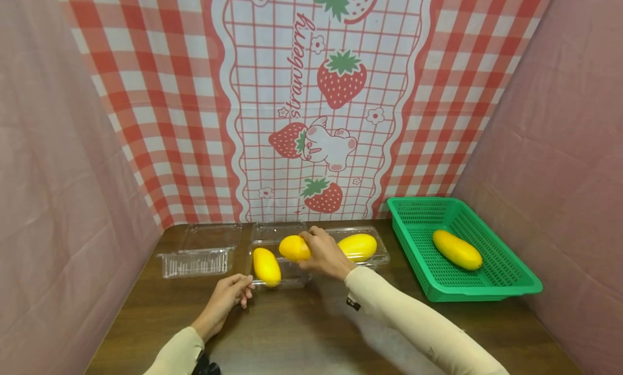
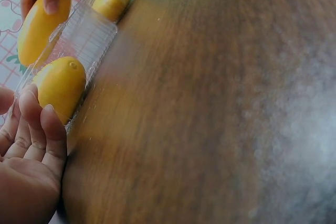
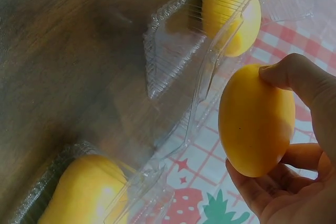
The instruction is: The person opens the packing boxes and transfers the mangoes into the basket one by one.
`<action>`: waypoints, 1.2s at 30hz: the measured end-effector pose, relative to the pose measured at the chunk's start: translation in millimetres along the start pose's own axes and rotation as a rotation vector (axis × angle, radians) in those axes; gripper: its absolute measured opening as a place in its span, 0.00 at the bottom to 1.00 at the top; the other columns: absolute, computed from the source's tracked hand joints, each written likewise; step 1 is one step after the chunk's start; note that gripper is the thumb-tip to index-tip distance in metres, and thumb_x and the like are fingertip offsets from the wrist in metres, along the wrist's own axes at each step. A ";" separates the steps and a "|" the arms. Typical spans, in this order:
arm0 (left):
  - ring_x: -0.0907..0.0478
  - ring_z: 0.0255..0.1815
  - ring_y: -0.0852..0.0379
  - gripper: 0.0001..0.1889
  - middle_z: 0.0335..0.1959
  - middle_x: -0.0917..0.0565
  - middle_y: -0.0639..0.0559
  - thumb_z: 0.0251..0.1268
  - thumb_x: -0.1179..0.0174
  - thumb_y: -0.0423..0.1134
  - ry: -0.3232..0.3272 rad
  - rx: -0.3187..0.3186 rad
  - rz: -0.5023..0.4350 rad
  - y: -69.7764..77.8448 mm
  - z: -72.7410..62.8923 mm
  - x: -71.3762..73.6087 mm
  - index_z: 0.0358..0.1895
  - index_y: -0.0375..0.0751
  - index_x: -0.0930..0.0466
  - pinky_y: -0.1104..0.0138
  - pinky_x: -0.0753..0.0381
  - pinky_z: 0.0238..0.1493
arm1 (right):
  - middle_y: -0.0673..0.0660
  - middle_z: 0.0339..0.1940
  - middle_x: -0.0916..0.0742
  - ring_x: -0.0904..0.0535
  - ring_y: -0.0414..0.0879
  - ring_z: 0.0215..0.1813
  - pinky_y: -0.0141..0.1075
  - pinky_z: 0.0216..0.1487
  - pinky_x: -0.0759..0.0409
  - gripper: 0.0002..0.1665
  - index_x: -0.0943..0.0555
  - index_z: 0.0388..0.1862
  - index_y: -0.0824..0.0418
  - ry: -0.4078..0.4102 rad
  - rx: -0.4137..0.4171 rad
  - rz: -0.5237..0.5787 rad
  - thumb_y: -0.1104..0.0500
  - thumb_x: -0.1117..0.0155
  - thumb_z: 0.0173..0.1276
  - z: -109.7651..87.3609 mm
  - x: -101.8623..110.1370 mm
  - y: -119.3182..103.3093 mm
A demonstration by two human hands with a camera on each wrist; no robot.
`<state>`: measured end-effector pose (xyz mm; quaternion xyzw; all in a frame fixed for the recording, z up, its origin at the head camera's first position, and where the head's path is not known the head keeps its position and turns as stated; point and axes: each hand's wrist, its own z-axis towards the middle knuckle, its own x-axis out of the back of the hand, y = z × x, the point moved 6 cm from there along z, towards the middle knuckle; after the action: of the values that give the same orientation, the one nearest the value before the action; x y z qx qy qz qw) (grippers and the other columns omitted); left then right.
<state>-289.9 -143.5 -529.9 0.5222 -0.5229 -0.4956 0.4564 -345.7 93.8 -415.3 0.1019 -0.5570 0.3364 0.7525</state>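
My right hand (image 1: 325,253) grips a yellow mango (image 3: 256,121) between thumb and fingers, above the middle clear plastic container (image 1: 292,282). In that container's left end lies another mango (image 1: 266,267), its stem end showing in the left wrist view. At the container's near left corner, my left hand (image 1: 227,298) pinches the rim between thumb and fingertips. The container's clear lid (image 1: 278,232) stands open at the back. To the right, a further mango (image 1: 359,247) sits in a second clear container (image 1: 382,256), partly hidden by my right hand in the head view.
An open clear container (image 1: 194,264) with no fruit in it stands at the left. On the right, a green plastic basket (image 1: 421,272) holds one long yellow mango (image 1: 457,249). Behind the wooden table (image 1: 292,331) hangs a strawberry-print cloth (image 1: 311,104); pink cloth lines both sides.
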 end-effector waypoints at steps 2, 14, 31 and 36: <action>0.29 0.21 0.57 0.16 0.25 0.21 0.47 0.76 0.40 0.41 -0.002 0.000 0.001 0.6 -0.3 -0.3 0.40 0.27 0.20 0.68 0.24 0.25 | 0.59 0.44 0.20 0.23 0.51 0.45 0.45 0.48 0.18 0.41 0.19 0.61 0.67 0.006 -0.002 0.004 0.52 0.14 0.50 -0.3 1.7 0.7; 0.28 0.22 0.57 0.16 0.26 0.21 0.47 0.76 0.40 0.41 -0.026 -0.001 -0.005 1.9 0.4 -3.8 0.41 0.26 0.20 0.68 0.23 0.26 | 0.60 0.47 0.19 0.22 0.53 0.48 0.47 0.52 0.18 0.42 0.20 0.62 0.68 0.019 -0.026 0.020 0.52 0.14 0.50 -5.3 11.8 10.3; 0.28 0.22 0.58 0.17 0.26 0.22 0.47 0.77 0.40 0.42 -0.027 -0.003 -0.006 2.4 -1.9 -0.8 0.41 0.26 0.21 0.68 0.23 0.26 | 0.60 0.49 0.19 0.23 0.52 0.48 0.45 0.51 0.19 0.41 0.20 0.63 0.67 0.023 -0.052 0.025 0.51 0.16 0.53 -11.5 20.5 24.0; 0.28 0.22 0.57 0.17 0.26 0.22 0.47 0.77 0.40 0.43 -0.027 -0.001 -0.001 2.0 -1.9 0.1 0.41 0.26 0.21 0.68 0.23 0.26 | 0.59 0.48 0.18 0.22 0.52 0.48 0.45 0.50 0.18 0.41 0.20 0.63 0.67 0.028 -0.064 0.023 0.50 0.16 0.53 -12.2 23.7 27.6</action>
<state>-288.1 -143.7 -527.7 0.5157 -0.5285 -0.5030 0.4492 -349.8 130.3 -404.3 0.0667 -0.5578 0.3287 0.7592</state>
